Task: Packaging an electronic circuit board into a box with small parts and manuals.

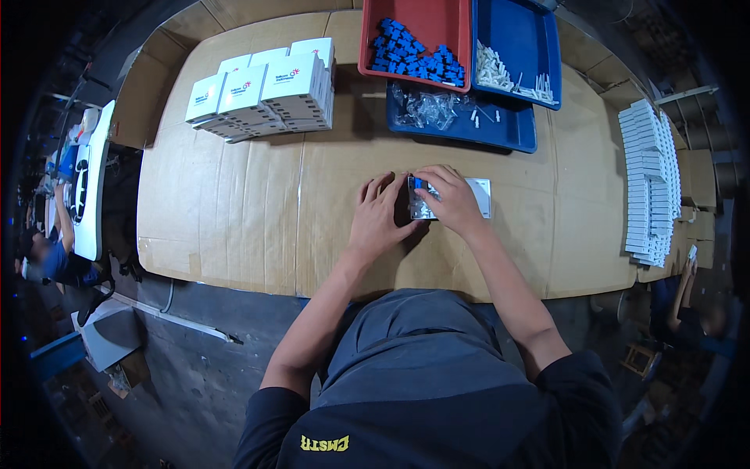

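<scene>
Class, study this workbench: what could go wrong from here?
The small blue piece at the right hand could slip on the white case. The uneven stacked cases by the table's right edge might topple if bumped. The red tray seems to overlap the lower blue tray, so could shift if nudged.

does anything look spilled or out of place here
Possibly: a few white pieces lie in the nearer blue tray, apart from the main white pile in the farther blue tray. Nothing looks spilled.

The right fingers [440, 177] partly hide the white case [480, 197]; the red tray [365, 41] is cropped above.
</scene>
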A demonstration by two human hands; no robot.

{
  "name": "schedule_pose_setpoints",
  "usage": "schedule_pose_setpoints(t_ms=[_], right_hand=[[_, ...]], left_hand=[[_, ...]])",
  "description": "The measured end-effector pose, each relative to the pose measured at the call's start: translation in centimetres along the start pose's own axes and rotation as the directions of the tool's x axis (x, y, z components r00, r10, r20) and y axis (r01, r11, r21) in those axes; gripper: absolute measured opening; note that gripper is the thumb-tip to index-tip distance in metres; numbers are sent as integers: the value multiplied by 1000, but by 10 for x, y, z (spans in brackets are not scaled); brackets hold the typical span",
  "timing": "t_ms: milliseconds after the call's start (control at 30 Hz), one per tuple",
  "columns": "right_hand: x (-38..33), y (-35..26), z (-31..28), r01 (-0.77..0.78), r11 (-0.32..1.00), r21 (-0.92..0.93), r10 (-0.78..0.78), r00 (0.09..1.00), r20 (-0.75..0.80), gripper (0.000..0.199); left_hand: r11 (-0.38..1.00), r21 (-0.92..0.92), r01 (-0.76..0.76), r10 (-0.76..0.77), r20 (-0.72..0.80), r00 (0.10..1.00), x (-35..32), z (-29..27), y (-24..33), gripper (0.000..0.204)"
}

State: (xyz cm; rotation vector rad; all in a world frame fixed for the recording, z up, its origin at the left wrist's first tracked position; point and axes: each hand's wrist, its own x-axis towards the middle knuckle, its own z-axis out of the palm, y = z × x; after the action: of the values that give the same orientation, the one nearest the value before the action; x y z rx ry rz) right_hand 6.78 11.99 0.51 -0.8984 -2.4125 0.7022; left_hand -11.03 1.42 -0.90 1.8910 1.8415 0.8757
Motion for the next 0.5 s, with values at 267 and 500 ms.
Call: schedule_pose_setpoints(t_ms=[267,500], right_hand=[[-4,7,10,32,999,-19,-32,999,-38,24],[-15,-12,12,61,972,-225,-84,992,-95,29]], left_hand=[[1000,-6,8,-8,11,1000,0,1,-2,92],[1000,0,11,-11,4,1000,1,1,-1,92]])
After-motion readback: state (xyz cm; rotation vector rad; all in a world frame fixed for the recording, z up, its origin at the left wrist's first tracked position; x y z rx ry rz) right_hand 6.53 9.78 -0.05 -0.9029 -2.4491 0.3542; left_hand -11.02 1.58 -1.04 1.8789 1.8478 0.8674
